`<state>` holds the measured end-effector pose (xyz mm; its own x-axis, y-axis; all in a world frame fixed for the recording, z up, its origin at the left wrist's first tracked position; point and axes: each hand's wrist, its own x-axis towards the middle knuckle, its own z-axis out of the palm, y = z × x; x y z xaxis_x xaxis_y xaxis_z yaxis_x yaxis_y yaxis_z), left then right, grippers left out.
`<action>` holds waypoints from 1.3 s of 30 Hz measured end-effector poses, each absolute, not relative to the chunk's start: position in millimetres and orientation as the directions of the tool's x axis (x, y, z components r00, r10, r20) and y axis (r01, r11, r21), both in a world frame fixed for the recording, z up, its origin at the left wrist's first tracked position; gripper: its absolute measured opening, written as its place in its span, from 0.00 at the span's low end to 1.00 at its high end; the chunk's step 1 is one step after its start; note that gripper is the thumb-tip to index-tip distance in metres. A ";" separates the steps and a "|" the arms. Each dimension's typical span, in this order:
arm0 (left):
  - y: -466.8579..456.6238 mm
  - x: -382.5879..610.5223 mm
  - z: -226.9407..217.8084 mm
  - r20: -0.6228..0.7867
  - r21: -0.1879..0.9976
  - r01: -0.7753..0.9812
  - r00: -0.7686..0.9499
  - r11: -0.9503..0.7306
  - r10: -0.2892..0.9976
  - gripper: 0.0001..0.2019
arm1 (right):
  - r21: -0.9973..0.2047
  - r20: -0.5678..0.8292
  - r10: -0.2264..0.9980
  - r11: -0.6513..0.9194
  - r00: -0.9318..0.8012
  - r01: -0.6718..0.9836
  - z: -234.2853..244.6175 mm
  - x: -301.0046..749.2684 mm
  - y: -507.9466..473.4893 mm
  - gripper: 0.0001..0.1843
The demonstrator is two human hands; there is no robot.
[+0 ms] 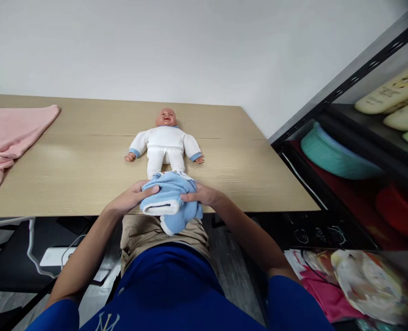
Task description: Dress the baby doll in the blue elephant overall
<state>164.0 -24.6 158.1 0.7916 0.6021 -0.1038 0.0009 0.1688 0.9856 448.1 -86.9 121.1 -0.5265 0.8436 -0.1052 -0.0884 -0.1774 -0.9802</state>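
In the head view, a bunched light blue fleecy baby garment (178, 193) with white trim is held at the table's near edge. My left hand (136, 194) is closed on its left side, thumb on top. My right hand (204, 194) grips its right side, also with the thumb over the cloth. One white-edged part hangs below the table's edge. Just beyond the garment, a baby doll (166, 140) lies on its back, head toward the wall. It wears a white top with blue cuffs, and its arms are spread. The garment hides the doll's feet.
A pink cloth (10, 138) lies at the left of the wooden table (245, 170). At the right, a dark shelf unit holds a turquoise basin (338, 154), a red container (402, 214) and yellow bottles (393, 89). Plastic-wrapped items (369, 285) sit low at the right.
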 end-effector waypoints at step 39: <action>-27.9 196.1 98.0 0.074 0.607 0.705 0.410 -0.367 0.909 0.14 | -0.598 0.076 0.997 0.030 0.019 0.801 125.5 412.4 -76.4 0.10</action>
<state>196.1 -27.9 98.0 0.4096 0.9092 0.0744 0.7047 -0.3671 0.6072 412.4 -76.4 125.5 0.0192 0.9969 0.0765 0.8012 0.0304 -0.5976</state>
